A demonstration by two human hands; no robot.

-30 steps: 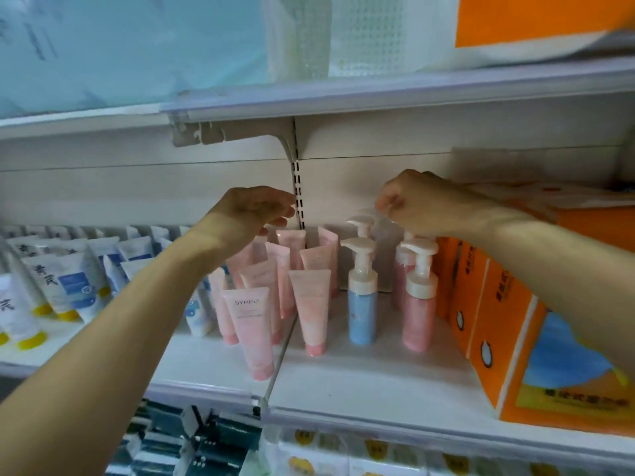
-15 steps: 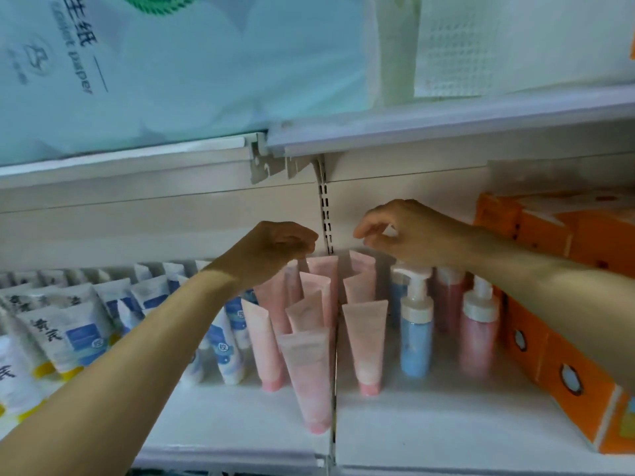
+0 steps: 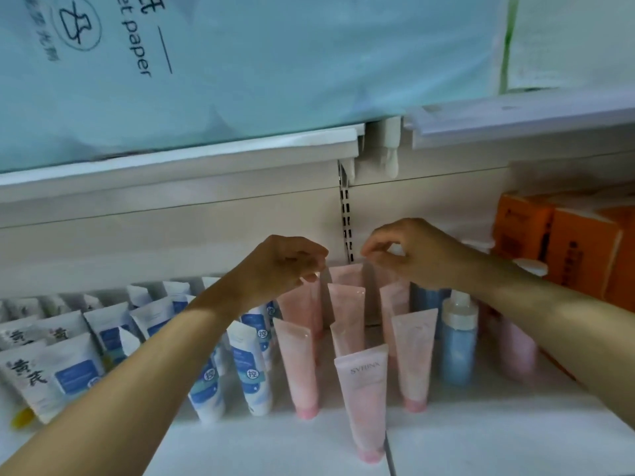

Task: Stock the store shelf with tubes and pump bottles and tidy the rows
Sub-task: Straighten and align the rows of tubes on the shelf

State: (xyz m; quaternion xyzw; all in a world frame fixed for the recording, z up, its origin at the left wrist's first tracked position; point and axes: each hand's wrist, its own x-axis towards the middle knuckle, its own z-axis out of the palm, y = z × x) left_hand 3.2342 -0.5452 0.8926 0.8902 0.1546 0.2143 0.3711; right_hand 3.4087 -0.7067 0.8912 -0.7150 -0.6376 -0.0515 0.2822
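Nearest you, the frosted pink squeeze tube printed with a brand name point(image 3: 362, 400) stood cap-down at the front edge of the white metal shelf point(image 3: 481, 441), just ahead of the other pink tubes point(image 3: 299, 369), which ran back in loose columns. To their left stood the white tubes with blue labels point(image 3: 252, 365), and to their right the blue pump bottle point(image 3: 458, 341) with a pink pump bottle point(image 3: 515, 348) beside it.

Over the last second your right hand point(image 3: 417, 252) had left the pump heads and come across to the rear pink tubes, while your left hand point(image 3: 281, 266) had dropped a little onto the same back row. Both hands had their fingers curled into a narrow pinch at the crimped tops of the rearmost pink tubes point(image 3: 347, 273); whether either one actually held a tube could not be told, as the fingertips hid the contact.

I judged that you had finished with the bottles and moved to squaring the back of the pink rows. Behind them lay the slotted upright point(image 3: 345, 221), orange cartons point(image 3: 563, 242) and, overhead, the pale blue toilet-paper pack point(image 3: 240, 63).
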